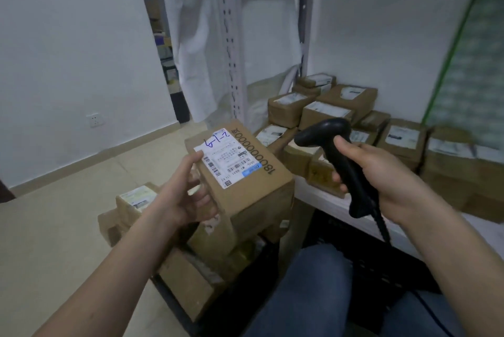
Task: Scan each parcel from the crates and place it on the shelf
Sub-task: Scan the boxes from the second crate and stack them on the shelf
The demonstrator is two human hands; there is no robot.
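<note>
Down low by the person's knees, a black crate holds brown boxes. Just above it, the left hand has its grip curled round one side of a brown parcel with a white label facing up. Beside it, the right hand has its grip tight round a black scanner. Farther back, many parcels sit together on the white shelf.

The label print on the held parcel is too small to read; the left hand hides the parcel's near side; the scanner cord runs out past the bottom edge; the shelf is cut off at right.
</note>
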